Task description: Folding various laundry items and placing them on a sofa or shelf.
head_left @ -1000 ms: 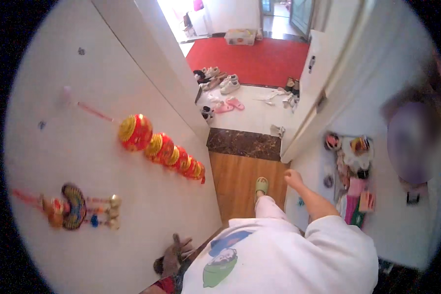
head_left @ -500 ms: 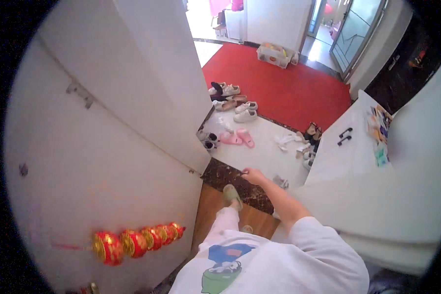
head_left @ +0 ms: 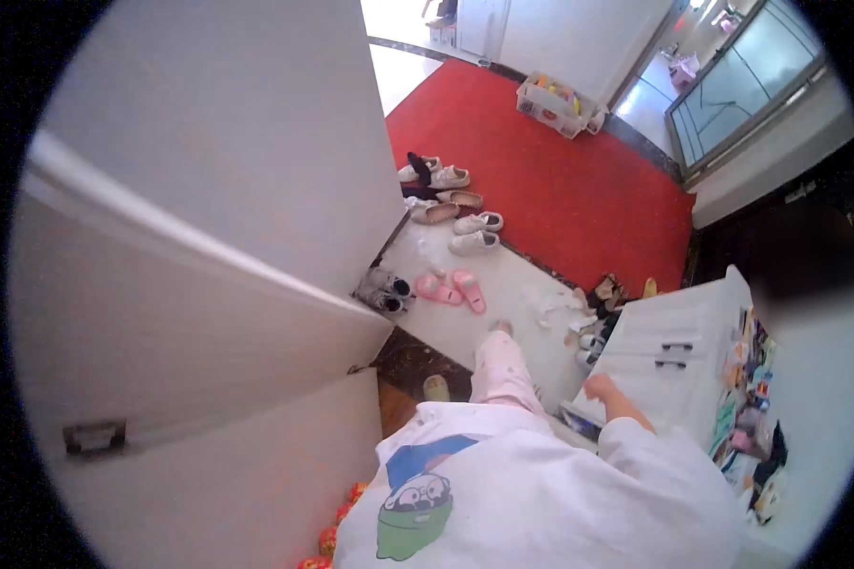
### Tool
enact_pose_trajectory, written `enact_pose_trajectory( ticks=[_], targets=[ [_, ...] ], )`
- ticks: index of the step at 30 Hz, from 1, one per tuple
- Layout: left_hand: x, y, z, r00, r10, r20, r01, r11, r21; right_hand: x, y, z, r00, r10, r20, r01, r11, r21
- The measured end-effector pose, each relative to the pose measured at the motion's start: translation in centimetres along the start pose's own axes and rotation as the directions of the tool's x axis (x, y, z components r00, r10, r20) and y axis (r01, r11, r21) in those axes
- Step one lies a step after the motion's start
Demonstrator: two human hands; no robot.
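My right hand point(head_left: 600, 386) hangs at the end of a bent arm, close to the front of a white cabinet point(head_left: 655, 332) with dark handles. Its fingers are curled; whatever may be inside them is too small to make out. My left hand is out of sight. One leg in pale pink trousers point(head_left: 505, 370) reaches forward over the white tiles. A green slipper point(head_left: 436, 387) is on the dark stone threshold point(head_left: 410, 365). Ahead lie pink slippers point(head_left: 467, 291), with white shoes point(head_left: 477, 243) beyond them.
A white door point(head_left: 190, 398) fills the left side, with red-and-gold ornaments point(head_left: 328, 541) low on it. Grey shoes point(head_left: 381, 289) stand near the wall corner. Farther off are a red carpet point(head_left: 541, 180) and a clear plastic bin point(head_left: 552, 106). Assorted items point(head_left: 745, 408) crowd the cabinet top.
I have moved forward over the threshold, one leg now ahead on the tiles. My right hand has moved rightward, toward the cabinet. The ornaments have slipped mostly out of view at the bottom.
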State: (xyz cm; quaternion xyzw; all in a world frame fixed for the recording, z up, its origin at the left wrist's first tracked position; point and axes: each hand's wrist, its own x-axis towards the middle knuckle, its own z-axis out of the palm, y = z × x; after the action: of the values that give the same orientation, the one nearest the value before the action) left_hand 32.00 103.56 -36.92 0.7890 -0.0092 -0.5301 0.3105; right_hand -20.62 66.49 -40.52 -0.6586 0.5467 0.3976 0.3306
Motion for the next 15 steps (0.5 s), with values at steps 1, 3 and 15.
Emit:
enact_pose_trajectory(
  ticks=[1, 3, 15],
  targets=[
    [-0.1, 0.3, 0.5, 0.999, -0.034, -0.015, 0.034, 0.999, -0.011, -2.9, -3.0, -3.3, 0.993, 0.088, 0.077, -0.106, 0.956, 0.273],
    [1.6, 3.5, 2.9, 0.998, -0.059, 0.015, 0.059, 0.998, 0.019, -2.0, -2.3, -7.8, 0.971, 0.172, 0.168, -0.237, 0.809, 0.538],
    [7.6, 35.0, 28.0, 0.984, -0.093, 0.150, 0.065, 0.981, 0.184, 14.0, -5.0, -46.3, 0.815, -0.200, -0.544, 0.490, 0.738, 0.463]
  ],
)
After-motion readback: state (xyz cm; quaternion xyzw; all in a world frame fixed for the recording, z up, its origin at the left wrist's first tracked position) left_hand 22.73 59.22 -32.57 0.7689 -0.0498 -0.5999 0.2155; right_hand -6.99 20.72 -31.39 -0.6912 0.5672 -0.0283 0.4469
